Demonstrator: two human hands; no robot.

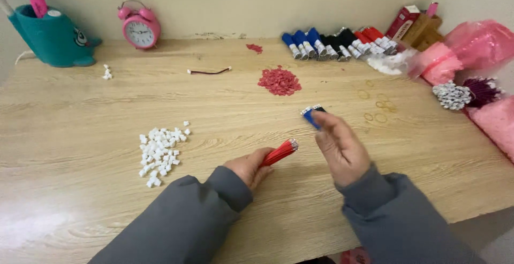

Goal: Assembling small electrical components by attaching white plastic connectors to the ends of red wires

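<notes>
My left hand (249, 167) rests low on the wooden table (80, 109) and grips a bundle of red wires (279, 152) with metal tips pointing up and right. My right hand (340, 146) is raised a little to the right of it, fingers closed on a bundle of blue wires (310, 115) whose metal-tipped end sticks out at the top left. Both arms wear grey sleeves. A pile of small white plastic connectors (159, 152) lies to the left of my left hand.
A heap of small red connectors (279, 80) lies mid-table, with a finished wire piece (209, 72) behind. Blue, black and red wire bundles (337, 42) line the back. Pink bags (471, 44), white-tipped purple wires (466, 93), rubber bands (377, 103), a pink alarm clock (140, 28) and a teal holder (51, 36) stand around.
</notes>
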